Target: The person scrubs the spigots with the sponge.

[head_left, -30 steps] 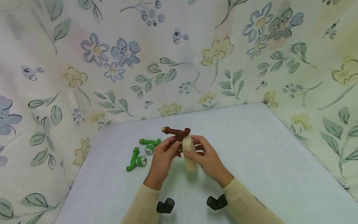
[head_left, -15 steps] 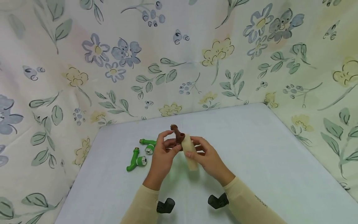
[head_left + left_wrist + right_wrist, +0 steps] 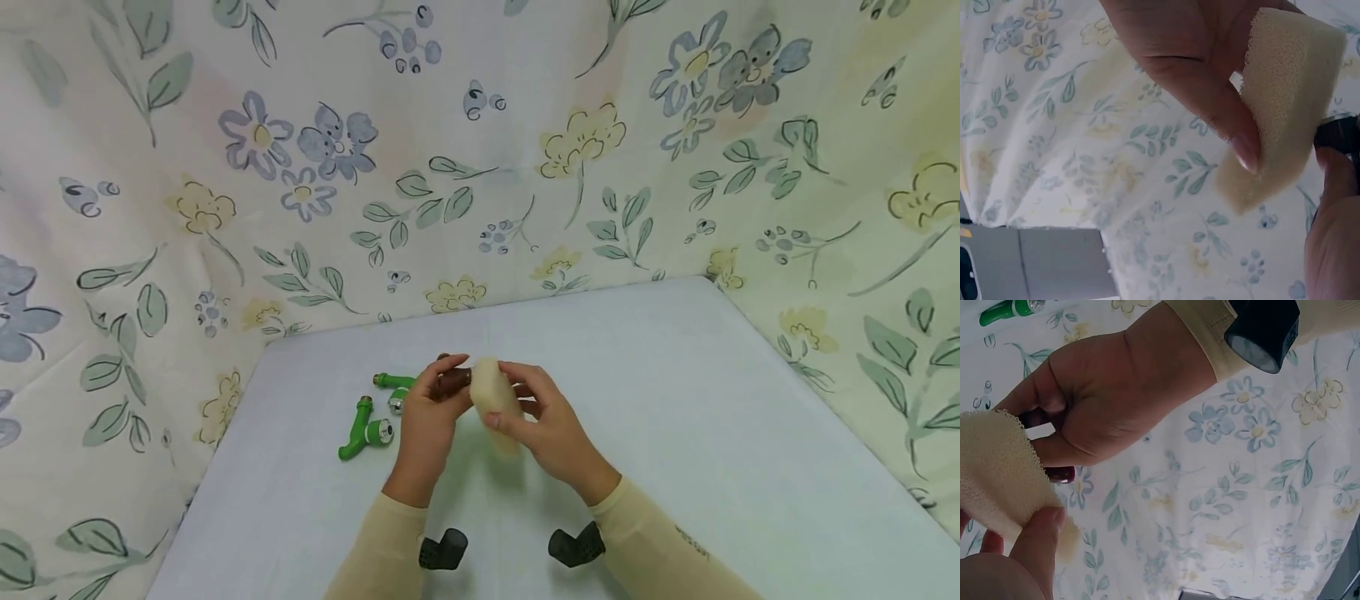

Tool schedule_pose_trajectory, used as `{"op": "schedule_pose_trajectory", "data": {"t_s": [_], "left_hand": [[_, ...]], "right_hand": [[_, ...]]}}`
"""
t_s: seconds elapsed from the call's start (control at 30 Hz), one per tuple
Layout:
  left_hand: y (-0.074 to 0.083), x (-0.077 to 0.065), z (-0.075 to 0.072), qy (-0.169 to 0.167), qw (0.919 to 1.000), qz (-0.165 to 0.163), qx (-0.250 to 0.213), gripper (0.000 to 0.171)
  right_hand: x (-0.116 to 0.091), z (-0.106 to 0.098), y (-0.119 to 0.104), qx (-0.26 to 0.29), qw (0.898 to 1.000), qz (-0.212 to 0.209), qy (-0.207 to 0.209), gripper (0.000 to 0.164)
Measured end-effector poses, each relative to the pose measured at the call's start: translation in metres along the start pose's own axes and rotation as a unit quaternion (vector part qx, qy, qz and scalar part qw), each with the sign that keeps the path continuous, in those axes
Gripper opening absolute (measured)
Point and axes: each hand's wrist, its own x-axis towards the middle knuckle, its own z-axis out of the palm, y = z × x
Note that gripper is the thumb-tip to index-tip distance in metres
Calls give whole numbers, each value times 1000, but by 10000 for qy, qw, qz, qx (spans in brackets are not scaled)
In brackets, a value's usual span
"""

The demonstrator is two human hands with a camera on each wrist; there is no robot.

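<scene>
In the head view my left hand (image 3: 429, 417) grips a brown-red faucet (image 3: 453, 382), its fingers covering much of it. My right hand (image 3: 551, 425) holds a cream-coloured sponge (image 3: 495, 396) between thumb and fingers, right beside the faucet's end. From the left wrist, the right thumb lies along the side of the porous sponge (image 3: 1291, 81), and the left hand (image 3: 1335, 244) has its thumb by a dark part of the faucet with a silvery rim. In the right wrist view a dark red bit of the faucet (image 3: 1062, 474) shows below the left hand's fingers.
Two green faucets with silvery knobs lie left of my hands on the white table (image 3: 675, 392): one nearer (image 3: 358, 433), one farther (image 3: 392, 382) and partly behind the left hand. Floral cloth (image 3: 480, 208) hangs behind the table. Each wrist carries a black camera.
The brown-red faucet has been turned in the left hand and drawn left, from lying crosswise above the fingers to mostly hidden behind them. The sponge has tilted and shifted slightly left.
</scene>
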Motion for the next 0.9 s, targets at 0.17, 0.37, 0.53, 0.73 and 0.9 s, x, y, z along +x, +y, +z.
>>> {"op": "schedule_pose_trajectory", "data": {"t_s": [0.17, 0.37, 0.53, 0.73, 0.9], "left_hand": [[-5, 2, -2, -101, 9905, -245, -1346, 49], [-3, 1, -3, -552, 9703, -294, -2338, 52], [0, -1, -6, -991, 9564, -336, -2728, 47], [1, 0, -5, -1014, 9584, -238, -2659, 49], [0, 0, -2, -599, 9724, -144, -2251, 52]], "right_hand": [[5, 3, 19, -72, 9992, 23, 394, 61], [10, -3, 22, 312, 9976, 435, 444, 58], [10, -8, 7, 526, 9963, 666, 161, 51], [8, -8, -4, 721, 9952, 654, -74, 46], [7, -7, -6, 705, 9963, 485, 12, 49]]}}
